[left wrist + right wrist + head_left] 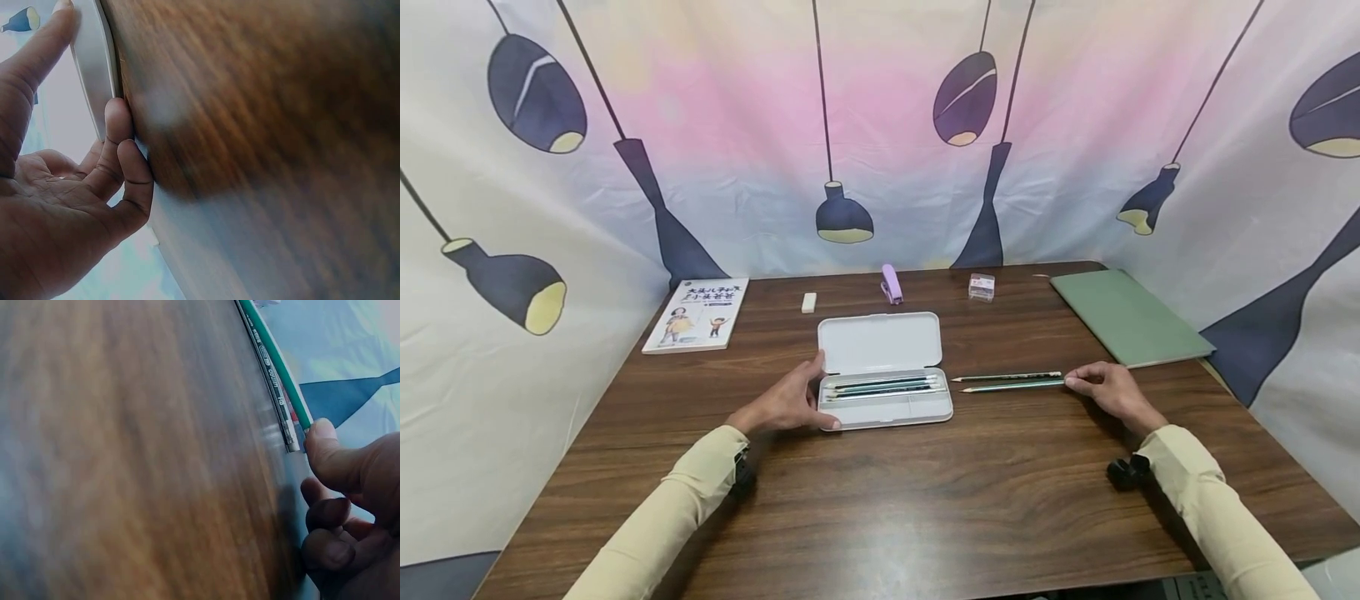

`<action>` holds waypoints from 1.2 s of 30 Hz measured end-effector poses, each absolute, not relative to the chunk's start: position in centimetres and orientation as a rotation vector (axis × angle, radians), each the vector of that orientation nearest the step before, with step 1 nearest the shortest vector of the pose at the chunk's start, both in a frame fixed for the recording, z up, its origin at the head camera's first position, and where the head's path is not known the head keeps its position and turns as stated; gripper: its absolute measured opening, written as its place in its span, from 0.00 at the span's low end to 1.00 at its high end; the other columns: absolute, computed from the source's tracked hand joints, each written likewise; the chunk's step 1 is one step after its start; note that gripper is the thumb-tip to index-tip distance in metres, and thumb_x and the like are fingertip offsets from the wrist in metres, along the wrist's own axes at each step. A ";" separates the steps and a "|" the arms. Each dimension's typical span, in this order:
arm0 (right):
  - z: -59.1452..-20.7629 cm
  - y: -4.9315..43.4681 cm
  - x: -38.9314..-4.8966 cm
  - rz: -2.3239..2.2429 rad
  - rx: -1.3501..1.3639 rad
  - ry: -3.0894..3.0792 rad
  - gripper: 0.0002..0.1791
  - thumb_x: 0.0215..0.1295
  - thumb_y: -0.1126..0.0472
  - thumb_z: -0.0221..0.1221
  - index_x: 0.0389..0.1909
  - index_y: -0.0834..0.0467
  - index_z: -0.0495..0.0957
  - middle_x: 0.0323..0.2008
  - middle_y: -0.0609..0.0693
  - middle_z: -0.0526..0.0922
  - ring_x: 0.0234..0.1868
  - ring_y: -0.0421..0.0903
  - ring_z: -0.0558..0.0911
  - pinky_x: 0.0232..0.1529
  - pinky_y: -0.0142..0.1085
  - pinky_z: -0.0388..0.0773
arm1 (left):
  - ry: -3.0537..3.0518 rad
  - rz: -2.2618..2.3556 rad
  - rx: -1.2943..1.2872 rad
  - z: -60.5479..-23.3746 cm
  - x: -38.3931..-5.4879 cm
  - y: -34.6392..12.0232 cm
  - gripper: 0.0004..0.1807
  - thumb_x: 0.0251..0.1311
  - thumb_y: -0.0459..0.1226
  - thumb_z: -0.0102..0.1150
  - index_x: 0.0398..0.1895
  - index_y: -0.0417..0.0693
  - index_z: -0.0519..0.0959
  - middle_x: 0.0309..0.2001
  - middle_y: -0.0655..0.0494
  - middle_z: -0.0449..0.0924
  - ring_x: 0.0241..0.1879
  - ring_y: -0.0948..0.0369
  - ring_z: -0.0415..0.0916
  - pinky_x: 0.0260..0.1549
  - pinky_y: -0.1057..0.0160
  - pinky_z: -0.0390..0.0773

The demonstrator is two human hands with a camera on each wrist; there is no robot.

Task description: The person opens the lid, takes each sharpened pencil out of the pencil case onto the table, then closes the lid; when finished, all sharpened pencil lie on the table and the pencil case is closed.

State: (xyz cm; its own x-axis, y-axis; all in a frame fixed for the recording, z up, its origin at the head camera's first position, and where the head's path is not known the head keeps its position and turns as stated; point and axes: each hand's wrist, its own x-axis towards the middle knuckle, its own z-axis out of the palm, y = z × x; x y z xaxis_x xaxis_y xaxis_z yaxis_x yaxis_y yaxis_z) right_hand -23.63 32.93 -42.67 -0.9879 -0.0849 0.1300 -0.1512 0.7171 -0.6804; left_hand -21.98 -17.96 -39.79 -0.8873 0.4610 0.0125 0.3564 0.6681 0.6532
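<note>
A white pencil case [931,409] lies with its lid [880,343] raised back, several pencils [883,387] along its rear compartment. My left hand [786,398] holds the case by its left end, thumb at the front corner and index finger near the hinge. In the left wrist view the thumb reaches along the case wall [97,69]. To the right of the case, my right hand [1108,390] pinches the blunt end of a green pencil [1011,387] between thumb and fingers, its tip toward the case. Just behind lies a dark pencil [1006,377], its lettering showing in the right wrist view.
Along the back of the wooden table [880,500] are a white eraser [808,302], a lilac stapler [891,284] and a small clear box [981,287]. A picture book [697,317] lies back left, a green folder [1129,317] back right. A printed cloth hangs behind.
</note>
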 end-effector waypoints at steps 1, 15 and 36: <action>-42.7 32.9 -23.6 1.116 0.199 -2.827 0.17 0.59 0.51 0.60 0.37 0.63 0.81 0.42 0.61 0.78 0.44 0.56 0.74 0.45 0.46 0.67 | 2.725 1.021 0.669 -39.8 -22.0 -17.9 0.67 0.34 0.47 0.76 0.70 0.36 0.38 0.45 0.45 0.65 0.26 0.61 0.69 0.23 0.65 0.71; -43.3 32.6 -24.0 1.071 0.166 -2.831 0.15 0.53 0.52 0.65 0.35 0.59 0.84 0.41 0.60 0.80 0.42 0.56 0.76 0.44 0.48 0.68 | 2.718 1.036 0.651 -39.9 -21.9 -18.1 0.67 0.34 0.46 0.76 0.70 0.37 0.38 0.46 0.45 0.64 0.26 0.61 0.68 0.22 0.65 0.71; -39.7 26.2 -25.2 1.240 0.383 -2.742 0.22 0.60 0.47 0.57 0.47 0.59 0.79 0.46 0.56 0.79 0.43 0.52 0.77 0.39 0.44 0.71 | 2.720 1.029 0.647 -39.8 -22.1 -17.9 0.66 0.34 0.46 0.76 0.70 0.39 0.39 0.47 0.45 0.64 0.27 0.61 0.68 0.24 0.65 0.70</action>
